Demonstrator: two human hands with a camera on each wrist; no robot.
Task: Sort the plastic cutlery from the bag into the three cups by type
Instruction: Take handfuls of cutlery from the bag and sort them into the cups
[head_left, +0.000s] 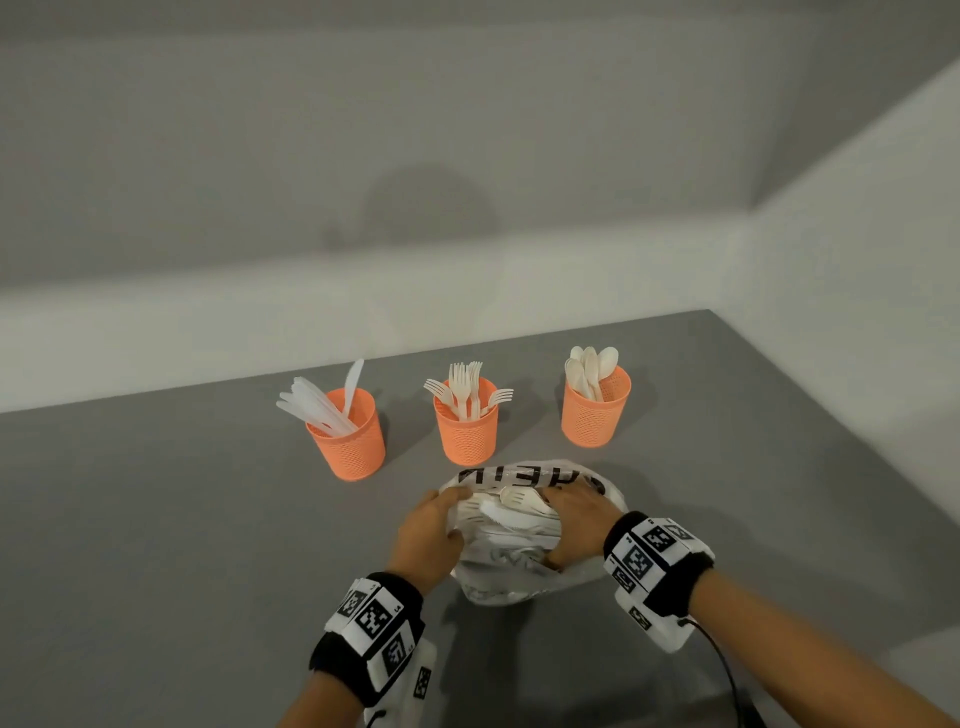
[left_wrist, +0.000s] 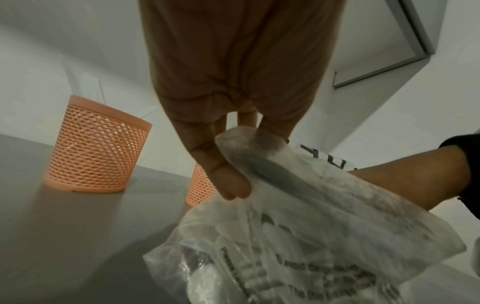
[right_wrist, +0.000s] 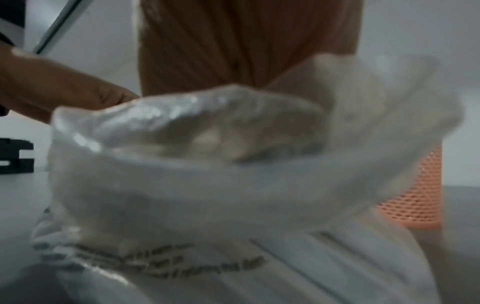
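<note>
three orange mesh cups (head_left: 466, 426) are lined toward the table's back edge, holding knives (head_left: 318, 406), forks (head_left: 464, 392), spoons (head_left: 589, 370); a clear bag (head_left: 524, 558) is crumpled nearer the front.

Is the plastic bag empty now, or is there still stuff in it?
Not empty. In the head view, a fork and other white cutlery show in the bag's open mouth, between the left hand and right hand.

I see bare grey table (head_left: 156, 519) left and right of the bag (head_left: 519, 577); beyond the bag, three orange cups (head_left: 467, 436) bar the way, with gaps between.
</note>
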